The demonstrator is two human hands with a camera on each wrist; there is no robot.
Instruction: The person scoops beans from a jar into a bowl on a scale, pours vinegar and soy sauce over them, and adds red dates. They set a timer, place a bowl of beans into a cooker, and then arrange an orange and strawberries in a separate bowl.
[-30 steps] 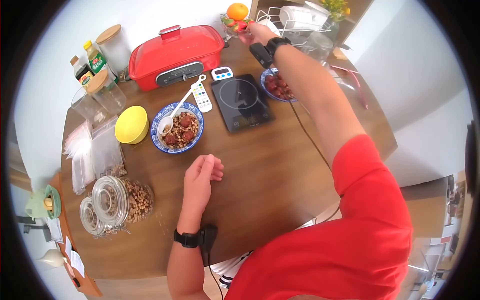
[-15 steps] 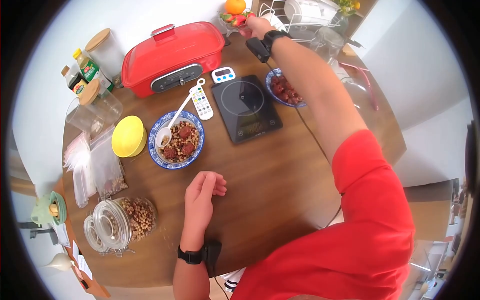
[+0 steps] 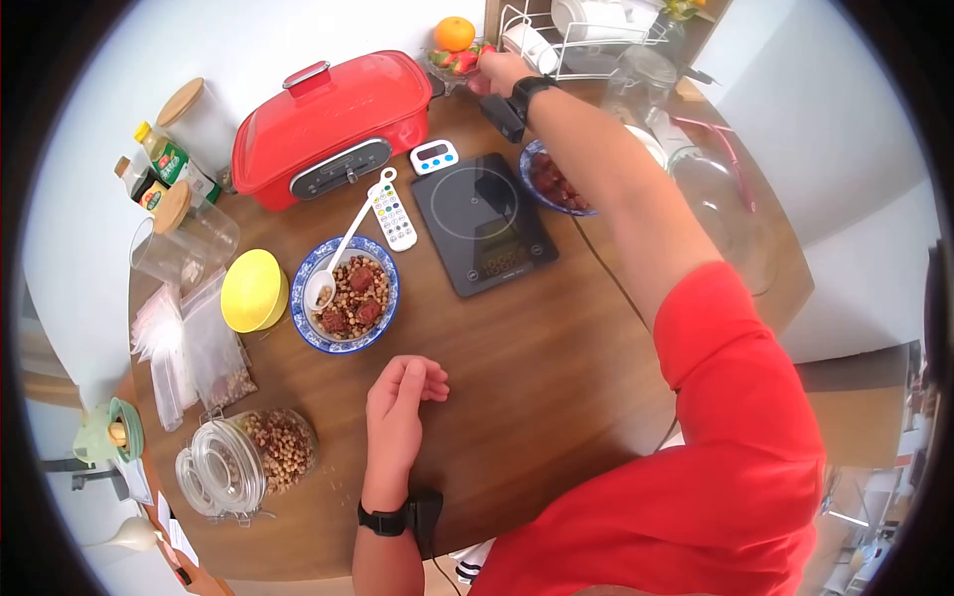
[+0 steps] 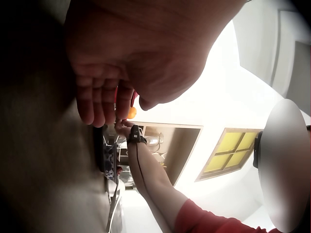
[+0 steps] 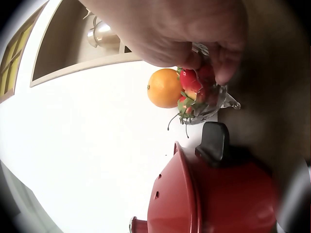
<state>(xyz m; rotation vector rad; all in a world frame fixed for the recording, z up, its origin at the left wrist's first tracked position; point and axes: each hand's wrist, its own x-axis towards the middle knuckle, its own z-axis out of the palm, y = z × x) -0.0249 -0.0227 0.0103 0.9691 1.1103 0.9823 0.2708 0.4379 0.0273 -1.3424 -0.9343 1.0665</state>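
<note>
My right hand point(image 3: 505, 72) reaches to the far side of the table and pinches the rim of a clear glass fruit bowl point(image 5: 208, 115), thumb on one side and fingers on the other. In it lie strawberries point(image 5: 189, 80) and an orange point(image 5: 164, 88). Low over the near table, my left hand point(image 3: 405, 402) is held on its side with relaxed, slightly bent fingers and nothing in it. Ahead of it stands a blue-and-white bowl point(image 3: 300, 318) of mixed beans and red dates, with a white spoon point(image 3: 343, 243) lying in it.
A red electric cooker point(image 3: 338, 109) stands left of the fruit bowl. Mid-table are a black scale point(image 3: 482, 223), a timer point(image 3: 434, 156) and a remote point(image 3: 396, 219). A bowl of dates point(image 3: 552, 184) sits under my right forearm. At left are a yellow bowl point(image 3: 254, 291) and a bean jar point(image 3: 278, 452).
The head view has shifted, so the table things sit lower in it. My right hand stays at the fruit bowl's rim; my left hand keeps its relaxed pose.
</note>
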